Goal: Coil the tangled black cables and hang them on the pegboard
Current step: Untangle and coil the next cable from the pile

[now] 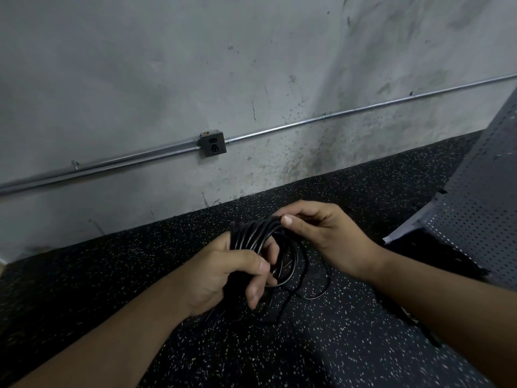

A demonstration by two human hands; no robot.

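A coil of black cable [253, 233] with several loops sits in my left hand [223, 271], whose thumb and fingers close around one side of the bundle. My right hand [319, 233] pinches the top of the coil between thumb and fingers. Thinner loose loops [313, 287] of the same cable hang below the coil and trail onto the speckled black floor [307, 345]. A grey perforated pegboard [475, 197] leans at the right edge of the view, to the right of my right hand.
A stained concrete wall [251, 65] stands ahead, with a metal conduit pipe [335, 114] running across it through a small outlet box [212, 142]. A white sheet edge [400, 233] shows under the pegboard's lower corner.
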